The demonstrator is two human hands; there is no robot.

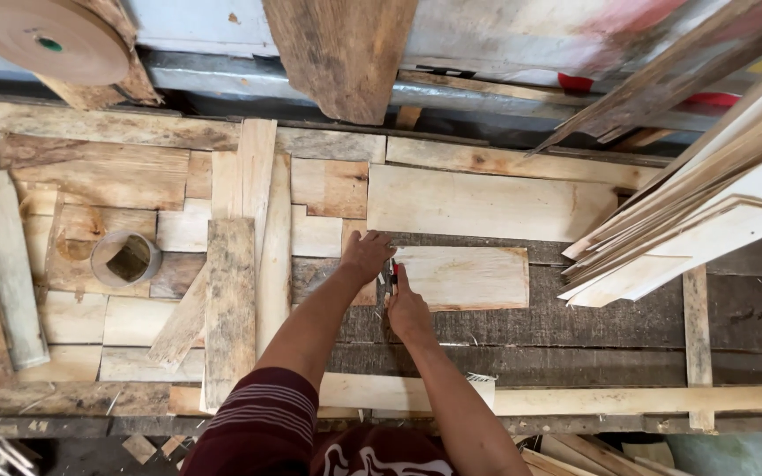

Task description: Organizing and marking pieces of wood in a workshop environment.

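Pale yellowish wood panel on a grey weathered bench; maroon sleeve (thin white stripes).

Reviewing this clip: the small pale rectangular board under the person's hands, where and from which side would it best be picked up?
Probably by the right short end of the pale board, coming from the right. It lies flat; the left hand and right hand, with a red-tipped marker, crowd its left end, while the right end sits clear on the dark bench.

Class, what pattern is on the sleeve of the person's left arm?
Thin pale stripes on dark maroon sleeve, seen in the head view.
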